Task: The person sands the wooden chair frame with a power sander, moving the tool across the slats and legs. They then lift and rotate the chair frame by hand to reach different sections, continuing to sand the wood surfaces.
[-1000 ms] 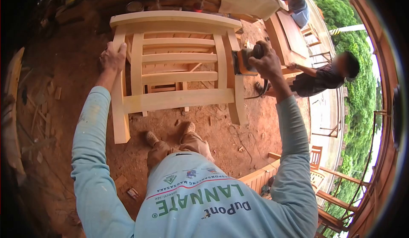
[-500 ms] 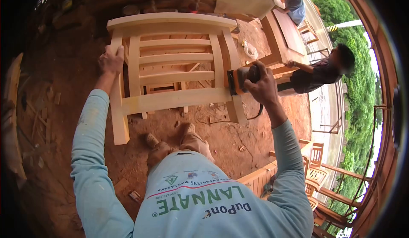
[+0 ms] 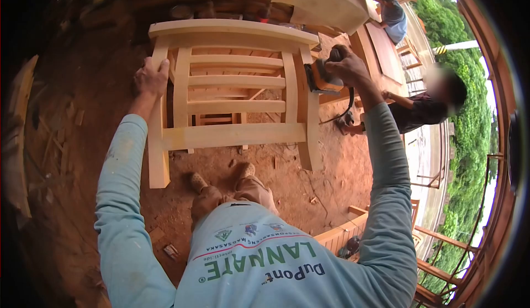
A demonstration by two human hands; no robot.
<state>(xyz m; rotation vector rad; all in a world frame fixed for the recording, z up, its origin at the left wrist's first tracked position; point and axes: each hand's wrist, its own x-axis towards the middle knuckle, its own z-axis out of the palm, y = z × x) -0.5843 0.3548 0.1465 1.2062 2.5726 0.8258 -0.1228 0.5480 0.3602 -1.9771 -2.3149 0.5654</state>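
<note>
A pale wooden chair [image 3: 234, 134] with a slatted back stands in front of me. My left hand [image 3: 150, 78] is closed around its left post, fingers wrapped over the wood. On the opposite side, my right hand [image 3: 350, 68] grips an orange and black power sander [image 3: 324, 79]. The sander's flat pad lies against the outer side of the right post [image 3: 310, 109]. A black cord [image 3: 349, 106] curves down from the tool. My right palm hides part of its top.
A co-worker [image 3: 425, 104] in dark clothes is close by on the right, with another person [image 3: 395, 18] beyond at a wooden panel [image 3: 383, 51]. Wooden slatted furniture [image 3: 342, 228] stands at my lower right. Scraps [image 3: 58, 148] litter the dirt floor at left.
My right hand and the sander have moved up along the right post, away from my body. My left hand keeps its hold. The dark-clothed co-worker has bent lower.
</note>
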